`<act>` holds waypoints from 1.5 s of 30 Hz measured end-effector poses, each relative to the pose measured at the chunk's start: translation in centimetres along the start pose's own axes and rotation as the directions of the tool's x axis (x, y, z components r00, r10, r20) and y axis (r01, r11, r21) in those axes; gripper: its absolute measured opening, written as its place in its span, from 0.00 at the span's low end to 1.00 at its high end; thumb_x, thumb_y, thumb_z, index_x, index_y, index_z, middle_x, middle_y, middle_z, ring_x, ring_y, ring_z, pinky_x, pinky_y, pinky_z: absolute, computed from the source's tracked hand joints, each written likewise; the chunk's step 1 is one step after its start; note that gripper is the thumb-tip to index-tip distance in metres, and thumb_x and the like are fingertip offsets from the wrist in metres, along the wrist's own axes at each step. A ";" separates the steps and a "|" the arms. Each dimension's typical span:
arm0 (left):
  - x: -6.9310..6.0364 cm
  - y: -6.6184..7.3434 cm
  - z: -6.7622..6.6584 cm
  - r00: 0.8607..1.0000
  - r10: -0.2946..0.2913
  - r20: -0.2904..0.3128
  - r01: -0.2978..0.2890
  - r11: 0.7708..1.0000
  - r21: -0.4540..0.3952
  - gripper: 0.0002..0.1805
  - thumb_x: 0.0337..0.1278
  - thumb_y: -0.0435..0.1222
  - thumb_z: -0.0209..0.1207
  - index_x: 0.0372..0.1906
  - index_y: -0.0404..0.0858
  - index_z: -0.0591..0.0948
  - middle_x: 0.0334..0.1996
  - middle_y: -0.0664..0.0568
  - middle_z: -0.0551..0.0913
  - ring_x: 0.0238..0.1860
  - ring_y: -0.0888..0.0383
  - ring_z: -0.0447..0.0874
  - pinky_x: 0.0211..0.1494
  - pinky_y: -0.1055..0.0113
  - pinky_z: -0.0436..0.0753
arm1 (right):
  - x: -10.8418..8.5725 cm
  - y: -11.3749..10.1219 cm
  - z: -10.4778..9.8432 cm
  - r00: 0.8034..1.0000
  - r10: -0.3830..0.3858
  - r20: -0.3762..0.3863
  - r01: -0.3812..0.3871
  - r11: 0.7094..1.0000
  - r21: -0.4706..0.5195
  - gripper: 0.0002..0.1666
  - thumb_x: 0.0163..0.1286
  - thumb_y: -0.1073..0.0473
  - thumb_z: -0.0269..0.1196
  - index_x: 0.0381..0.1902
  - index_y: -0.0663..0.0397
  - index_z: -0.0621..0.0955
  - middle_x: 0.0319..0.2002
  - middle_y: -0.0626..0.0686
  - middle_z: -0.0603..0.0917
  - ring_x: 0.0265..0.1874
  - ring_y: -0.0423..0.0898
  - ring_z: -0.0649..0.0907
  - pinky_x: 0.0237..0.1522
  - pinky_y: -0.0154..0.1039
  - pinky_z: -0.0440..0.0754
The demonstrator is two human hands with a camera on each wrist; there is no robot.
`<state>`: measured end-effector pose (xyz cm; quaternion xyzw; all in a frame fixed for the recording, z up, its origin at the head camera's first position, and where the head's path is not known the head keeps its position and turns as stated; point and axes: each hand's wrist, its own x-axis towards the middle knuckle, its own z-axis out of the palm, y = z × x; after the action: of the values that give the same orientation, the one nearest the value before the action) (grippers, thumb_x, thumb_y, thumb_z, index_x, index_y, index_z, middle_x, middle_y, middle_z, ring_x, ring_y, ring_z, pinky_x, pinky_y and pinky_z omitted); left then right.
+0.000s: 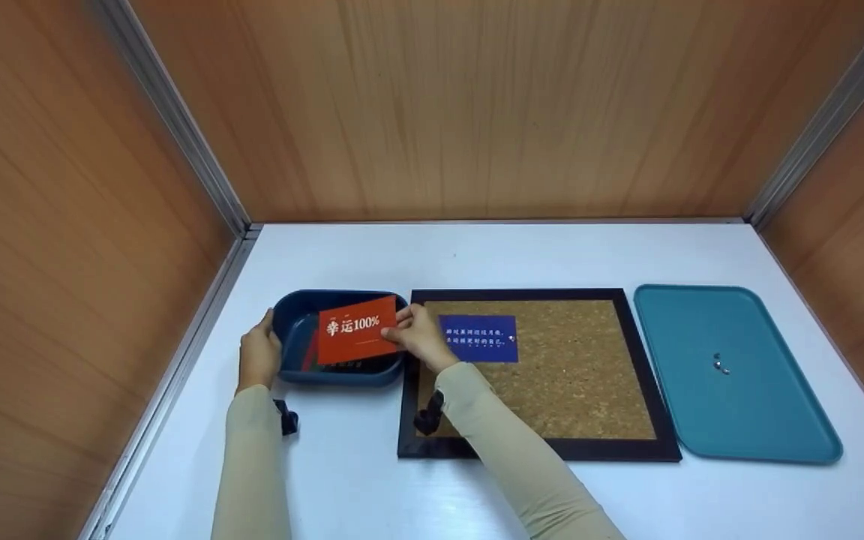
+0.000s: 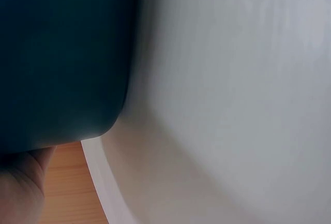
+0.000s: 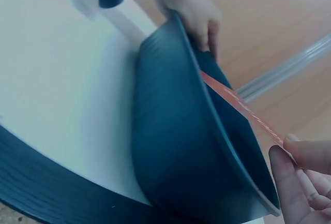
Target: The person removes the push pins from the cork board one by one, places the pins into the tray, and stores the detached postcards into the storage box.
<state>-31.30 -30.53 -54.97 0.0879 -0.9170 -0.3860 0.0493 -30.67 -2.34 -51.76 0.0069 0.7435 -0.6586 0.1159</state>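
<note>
In the head view, my right hand (image 1: 423, 337) pinches the right edge of a red card (image 1: 346, 345) with white lettering between thumb and fingers. The card slants above and partly inside a dark blue plastic basin (image 1: 342, 379); the right wrist view shows the card (image 3: 235, 102) nearly edge-on at the rim. My left hand (image 1: 258, 356) grips the basin's left end, though some fingers are hidden. Beneath the red card, other cards lie in the basin, mostly covered. Right of my right hand, a blue card (image 1: 477, 352) with white writing lies on a cork board (image 1: 574, 382), a small shiny pin near its right edge.
The cork board's black frame (image 1: 604, 450) lies beside the basin. Farther right, a teal tray (image 1: 747, 420) holds a few tiny shiny pieces (image 1: 719, 365). Wooden panels (image 1: 477, 112) enclose the white table (image 1: 522, 255) at the back and sides.
</note>
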 end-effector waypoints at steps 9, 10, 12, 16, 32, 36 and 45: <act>-0.3 0.2 0.0 1.000 0.002 -0.008 -0.002 1.000 0.005 0.28 0.71 0.28 0.33 0.74 0.36 0.56 0.70 0.37 0.60 0.71 0.46 0.60 0.72 0.49 0.64 | 0.0 0.6 0.2 0.998 -0.058 -0.032 0.053 0.987 -0.151 0.14 0.57 0.67 0.70 0.37 0.63 0.76 0.29 0.53 0.79 0.23 0.41 0.79 0.25 0.31 0.81; -0.3 0.3 0.0 1.000 0.005 -0.015 -0.005 1.000 0.011 0.27 0.71 0.28 0.33 0.74 0.36 0.57 0.70 0.37 0.61 0.70 0.46 0.62 0.71 0.49 0.66 | 0.0 0.6 0.2 0.997 -0.065 -0.034 0.059 0.985 -0.163 0.14 0.57 0.66 0.70 0.37 0.63 0.76 0.28 0.53 0.80 0.23 0.40 0.79 0.25 0.31 0.80; -0.3 0.3 0.1 0.999 0.015 -0.028 -0.014 1.000 0.023 0.27 0.71 0.28 0.34 0.73 0.35 0.58 0.69 0.36 0.63 0.67 0.46 0.66 0.69 0.49 0.68 | 0.0 0.6 0.3 0.997 -0.074 -0.037 0.066 0.982 -0.179 0.13 0.57 0.66 0.70 0.36 0.62 0.76 0.27 0.53 0.80 0.22 0.40 0.79 0.24 0.30 0.80; -0.4 0.3 0.1 0.999 0.014 -0.034 -0.013 1.000 0.025 0.27 0.72 0.29 0.34 0.73 0.35 0.59 0.69 0.36 0.63 0.66 0.47 0.67 0.68 0.49 0.70 | 0.0 0.6 0.6 0.997 -0.067 -0.043 0.059 0.983 -0.174 0.11 0.57 0.68 0.70 0.33 0.62 0.76 0.26 0.52 0.81 0.20 0.38 0.80 0.24 0.30 0.81; -0.4 0.3 -0.1 1.000 -0.012 0.000 0.012 1.000 -0.020 0.27 0.73 0.28 0.34 0.74 0.36 0.56 0.71 0.39 0.59 0.72 0.48 0.59 0.73 0.51 0.64 | -0.7 0.8 1.3 0.981 -0.187 -0.043 0.164 0.932 -0.322 0.12 0.59 0.64 0.69 0.34 0.61 0.76 0.25 0.50 0.78 0.22 0.39 0.75 0.23 0.28 0.73; -0.3 0.3 0.0 1.000 -0.014 -0.002 0.014 1.000 -0.027 0.27 0.73 0.28 0.33 0.74 0.35 0.57 0.72 0.40 0.59 0.71 0.49 0.60 0.73 0.51 0.64 | -0.8 0.8 1.4 0.978 -0.204 -0.047 0.172 0.910 -0.378 0.11 0.59 0.63 0.69 0.35 0.60 0.77 0.26 0.51 0.81 0.22 0.38 0.76 0.23 0.28 0.74; -0.3 0.3 0.0 1.000 0.009 -0.012 -0.010 1.000 -0.004 0.27 0.72 0.28 0.33 0.74 0.35 0.57 0.70 0.38 0.61 0.72 0.46 0.59 0.72 0.50 0.65 | -0.9 0.6 1.4 0.970 -0.239 -0.048 0.192 0.871 -0.453 0.12 0.60 0.60 0.69 0.35 0.61 0.78 0.25 0.54 0.84 0.20 0.38 0.77 0.21 0.27 0.74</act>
<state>-31.01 -30.29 -54.78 0.0856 -0.9163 -0.3870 0.0566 -29.41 -3.54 -52.34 -0.0691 0.8752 -0.4787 0.0021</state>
